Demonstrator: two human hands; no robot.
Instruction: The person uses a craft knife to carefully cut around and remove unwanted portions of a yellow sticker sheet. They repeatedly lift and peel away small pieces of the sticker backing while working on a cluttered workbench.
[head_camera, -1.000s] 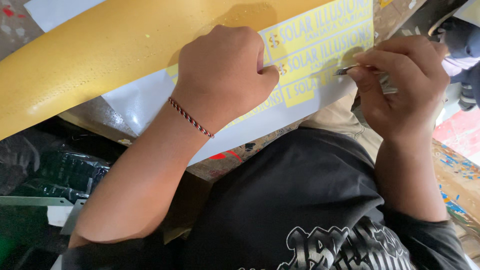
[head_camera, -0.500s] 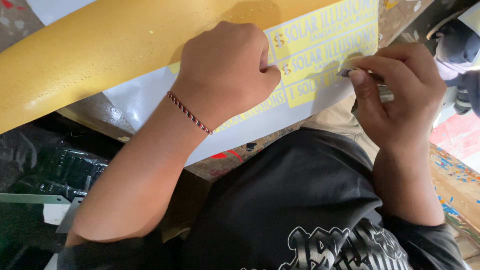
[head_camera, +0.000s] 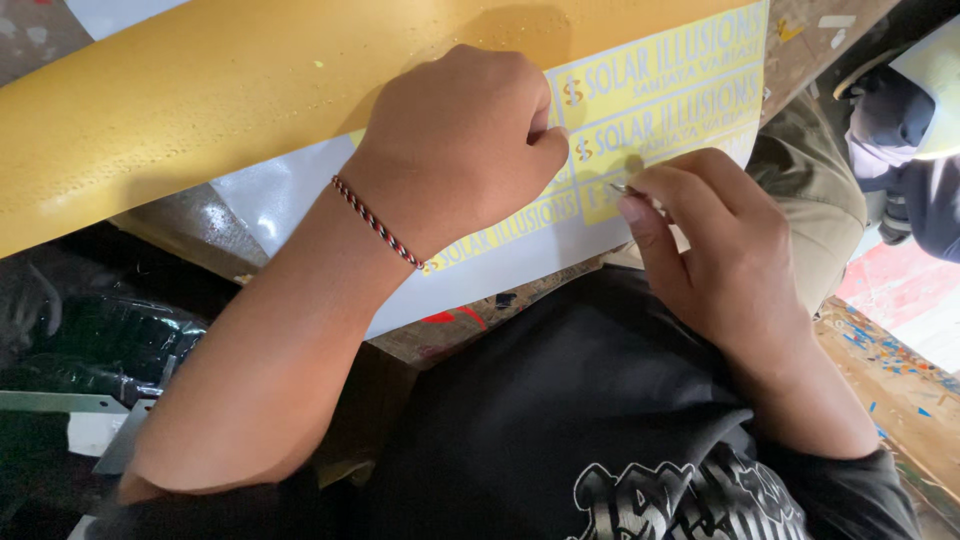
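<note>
A yellow vinyl sticker sheet (head_camera: 660, 95) with pale cut lettering lies on white backing paper (head_camera: 280, 195), next to a wide roll of yellow vinyl (head_camera: 200, 90). My left hand (head_camera: 460, 150) is closed into a fist and presses down on the sheet's middle; a red and black thread bracelet sits on its wrist. My right hand (head_camera: 710, 250) pinches a thin metal pointed tool (head_camera: 622, 188), whose tip touches the sheet just right of my left hand. Most of the tool is hidden inside my fingers.
The sheet rests on a worn, paint-speckled wooden table (head_camera: 900, 370). My black printed shirt (head_camera: 580, 430) fills the lower frame. Dark objects lie at the lower left (head_camera: 90, 340). Another person in dark clothing (head_camera: 900, 140) is at the upper right edge.
My right hand has slid left along the sheet, closer to my left fist. The left hand keeps its place on the sheet.
</note>
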